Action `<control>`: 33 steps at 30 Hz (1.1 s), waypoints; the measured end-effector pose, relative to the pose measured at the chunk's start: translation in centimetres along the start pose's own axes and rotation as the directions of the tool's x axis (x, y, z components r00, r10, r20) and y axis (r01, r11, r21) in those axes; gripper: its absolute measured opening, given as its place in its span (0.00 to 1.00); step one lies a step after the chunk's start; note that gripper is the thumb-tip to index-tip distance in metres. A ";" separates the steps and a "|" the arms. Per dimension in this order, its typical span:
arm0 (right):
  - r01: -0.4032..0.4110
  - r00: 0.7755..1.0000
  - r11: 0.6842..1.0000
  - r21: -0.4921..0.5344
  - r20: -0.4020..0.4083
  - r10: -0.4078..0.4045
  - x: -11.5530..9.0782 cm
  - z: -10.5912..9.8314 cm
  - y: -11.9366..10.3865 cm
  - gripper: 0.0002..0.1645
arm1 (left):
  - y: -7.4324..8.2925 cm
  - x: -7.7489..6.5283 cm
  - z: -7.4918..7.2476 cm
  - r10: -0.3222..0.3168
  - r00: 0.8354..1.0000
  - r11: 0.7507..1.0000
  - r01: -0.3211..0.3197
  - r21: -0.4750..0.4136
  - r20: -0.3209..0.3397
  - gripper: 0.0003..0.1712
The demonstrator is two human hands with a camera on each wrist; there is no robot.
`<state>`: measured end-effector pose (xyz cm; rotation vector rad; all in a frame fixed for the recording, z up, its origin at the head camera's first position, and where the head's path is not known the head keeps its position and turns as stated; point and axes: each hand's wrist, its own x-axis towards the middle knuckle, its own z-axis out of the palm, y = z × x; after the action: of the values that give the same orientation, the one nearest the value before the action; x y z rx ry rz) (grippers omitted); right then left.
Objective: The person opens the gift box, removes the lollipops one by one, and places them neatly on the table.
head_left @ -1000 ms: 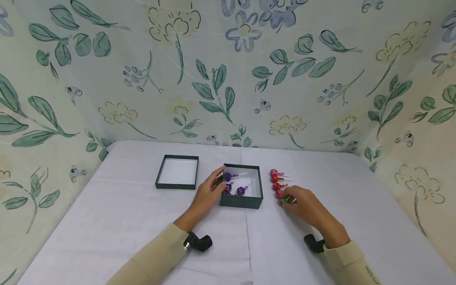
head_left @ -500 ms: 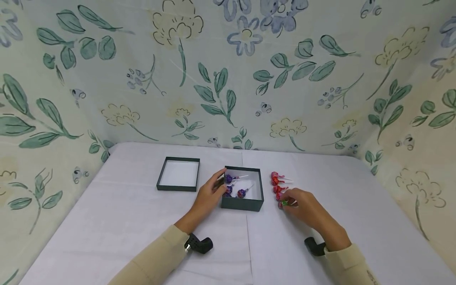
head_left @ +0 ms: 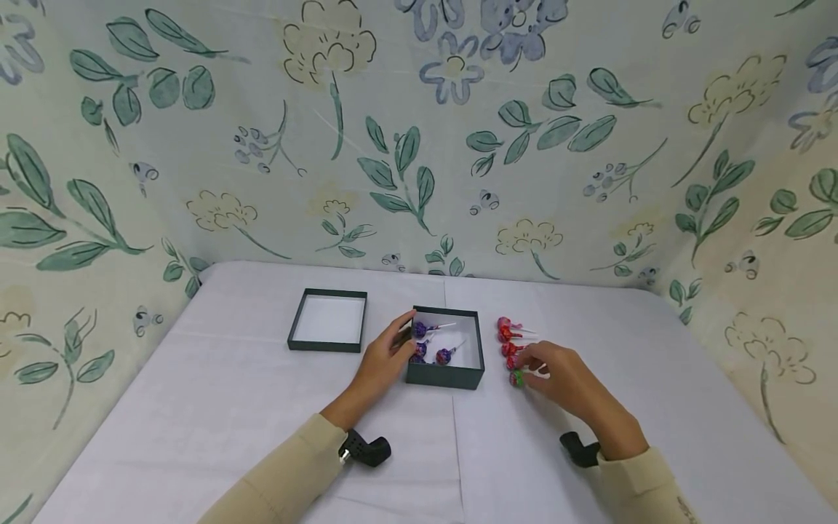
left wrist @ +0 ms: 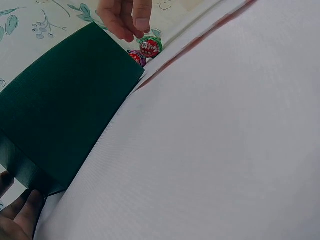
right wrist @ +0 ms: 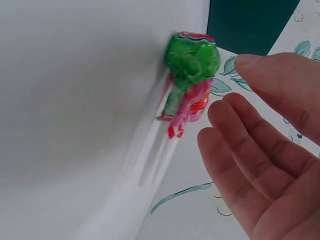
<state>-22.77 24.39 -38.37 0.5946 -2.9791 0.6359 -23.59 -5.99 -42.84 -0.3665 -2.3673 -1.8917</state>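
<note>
A white-covered table (head_left: pixel 164 407) bears an open dark green box (head_left: pixel 444 375). Left of the box lies a shallow matching lid (head_left: pixel 326 320), hollow side up, presumably set aside so the box can be reached into. A person's left hand (head_left: pixel 382 358) grips the box's left wall, thumb and fingers bent against it, likely to steady it. Right of the box, the right hand (head_left: pixel 559 370) holds nothing, its fingers loosely parted just beside a green-wrapped lollipop (head_left: pixel 516 378). That ends a row of red-and-pink lollipops (head_left: pixel 505 334) along the box's right side, seemingly for easy reach. Purple lollipops (head_left: pixel 444 356) lie inside the box, mostly leftward.
</note>
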 end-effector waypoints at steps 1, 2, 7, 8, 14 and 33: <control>0.005 1.000 1.000 0.003 -0.003 -0.005 0.1 -0.1 -0.1 0.15 | 0.0 0.0 0.0 0.006 1.000 1.000 -0.006 0.004 -0.003 0.29; 0.008 1.000 1.000 0.005 -0.008 -0.008 0.2 -0.1 -0.2 0.15 | -0.2 0.0 0.0 0.015 1.000 1.000 -0.015 0.009 -0.005 0.29; 0.028 0.999 0.999 0.016 -0.036 -0.027 0.9 -0.4 -1.0 0.15 | -2.1 0.6 0.2 0.027 1.000 0.999 -0.027 0.020 -0.016 0.29; 0.034 0.999 0.999 0.018 -0.042 -0.033 1.0 -0.5 -1.2 0.15 | -2.2 0.7 0.2 0.024 1.000 1.000 -0.024 0.017 -0.014 0.30; 0.082 0.994 0.995 0.049 -0.070 -0.079 2.2 -0.7 -2.3 0.15 | -2.3 0.8 0.0 0.018 1.000 1.000 -0.017 0.012 -0.016 0.29; 0.193 0.978 0.979 0.065 -0.089 -0.187 5.3 0.3 -6.0 0.16 | -2.4 0.7 0.4 -0.010 1.000 1.000 0.010 0.012 -0.011 0.30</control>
<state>-25.41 17.30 -35.73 0.8247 -2.7889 0.7362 -24.77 -6.02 -45.06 -0.3430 -2.3770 -1.8774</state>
